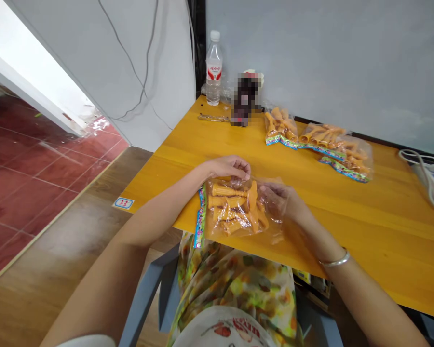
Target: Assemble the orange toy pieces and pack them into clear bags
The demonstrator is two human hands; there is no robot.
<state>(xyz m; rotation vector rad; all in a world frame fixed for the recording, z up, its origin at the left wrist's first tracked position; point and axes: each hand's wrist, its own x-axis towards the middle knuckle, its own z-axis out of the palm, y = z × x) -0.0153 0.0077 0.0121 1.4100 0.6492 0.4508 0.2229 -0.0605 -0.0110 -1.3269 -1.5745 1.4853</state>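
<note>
A clear plastic bag (235, 207) with several orange plastic pieces lies at the table's front edge, its colourful header strip on the left. My left hand (233, 167) is at the bag's upper edge, fingers curled; what they hold, if anything, is too small to make out. My right hand (280, 195), with a silver bangle on the wrist, has its fingers closed on the bag's clear right end.
Similar filled bags (280, 126) lie at the back of the wooden table (347, 226). A water bottle (213, 70) stands at the back left beside a blurred dark object (244, 99). A white cable (428, 180) lies at the right.
</note>
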